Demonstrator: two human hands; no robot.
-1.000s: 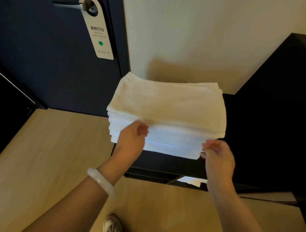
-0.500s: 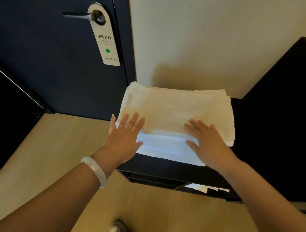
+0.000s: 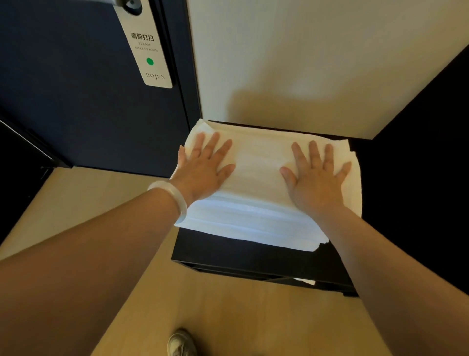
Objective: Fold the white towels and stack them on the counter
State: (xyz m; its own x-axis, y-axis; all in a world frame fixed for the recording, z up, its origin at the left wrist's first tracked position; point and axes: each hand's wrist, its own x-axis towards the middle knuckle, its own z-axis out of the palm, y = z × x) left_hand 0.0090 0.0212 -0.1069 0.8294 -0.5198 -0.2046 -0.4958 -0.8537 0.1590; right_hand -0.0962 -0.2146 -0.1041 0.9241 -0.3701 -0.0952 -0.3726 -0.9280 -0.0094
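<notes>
- One pale shoe (image 3: 181, 343) shows at the bottom edge, on the light wooden floor (image 3: 228, 317).
- Two bare forearms reach forward from the lower corners. The left wrist wears one pale bangle (image 3: 172, 197).
- The left hand (image 3: 205, 170) lies palm down on the left part of the top towel. Its fingers are straight and spread and the thumb points inward. It grips nothing and only presses flat.
- The right hand (image 3: 316, 178) mirrors it on the right part, palm down and fingers fanned wide. It also presses flat and holds nothing.
- One stack of white towels (image 3: 253, 218) sits under both palms, folded and squared. Several layers show along its near side, but they blur together too much to count.
- The stack rests on the black counter (image 3: 241, 254) and reaches about to its near edge.
- Under the counter top is an open shelf with a white scrap (image 3: 304, 281) in it. I cannot tell what the scrap is.
- Further back on the left stands a dark blue door (image 3: 76, 101). One hanger card (image 3: 148, 50) with a green dot hangs from its handle (image 3: 124, 3).
- A cream wall (image 3: 304, 63) rises behind the counter.
</notes>
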